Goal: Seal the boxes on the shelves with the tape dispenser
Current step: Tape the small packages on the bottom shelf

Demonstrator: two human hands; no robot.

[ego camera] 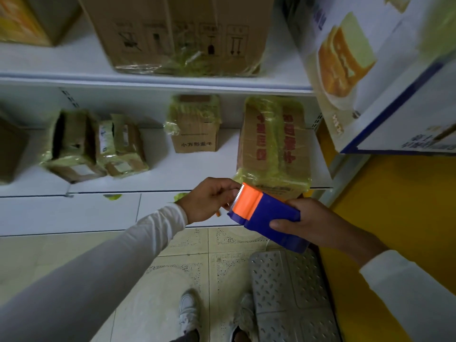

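My right hand (318, 223) grips a blue tape dispenser (269, 218) with an orange front and a toothed metal blade, held in front of the lower shelf. My left hand (209, 199) has its fingers curled at the blade end; whether it pinches the tape end I cannot tell. Right behind the dispenser stands a tall cardboard box with red print (274, 144), wrapped in yellowish tape. Further left on the same shelf are a small taped box (195, 127) and a cluster of taped parcels (96, 146). A large brown carton (177, 33) sits on the upper shelf.
A white and blue printed carton (385, 70) juts out at the upper right. A yellow wall (394, 218) runs down the right side. A grey perforated step (291, 292) lies on the tiled floor by my feet. The white shelf edge (98, 193) crosses the view.
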